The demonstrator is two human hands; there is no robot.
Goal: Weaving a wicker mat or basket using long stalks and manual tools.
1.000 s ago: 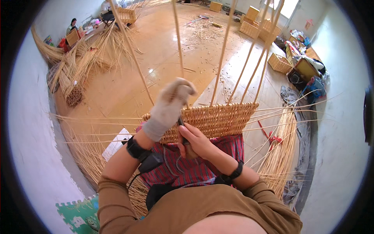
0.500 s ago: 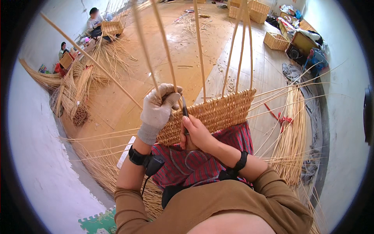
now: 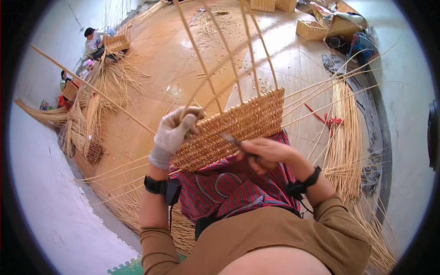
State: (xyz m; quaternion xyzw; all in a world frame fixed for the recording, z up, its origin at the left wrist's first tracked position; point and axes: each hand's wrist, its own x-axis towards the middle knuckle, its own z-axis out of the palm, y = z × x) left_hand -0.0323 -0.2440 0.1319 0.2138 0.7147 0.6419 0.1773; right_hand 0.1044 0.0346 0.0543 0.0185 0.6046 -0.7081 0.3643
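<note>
A partly woven wicker panel leans across my lap, several bare rods rising from its upper edge. My left hand, in a whitish knit glove, is closed at the panel's upper left corner. Its fingers pinch a wicker rod that leans to the right; whether a second is in the grip I cannot tell. My bare right hand is wrapped round a small knife, its pale tip in front of the panel's lower middle. Motion blurs this hand and hides the knife's handle.
A bundle of rods tied in red lies at the right. More rod bundles are heaped at the left, near two seated people. Finished baskets stand far right. A long rod sticks out leftward from the panel.
My right hand with the knife has moved away from the rods, down and to the right. The rods at my left hand now lean right instead of standing up. The panel has shifted left.
</note>
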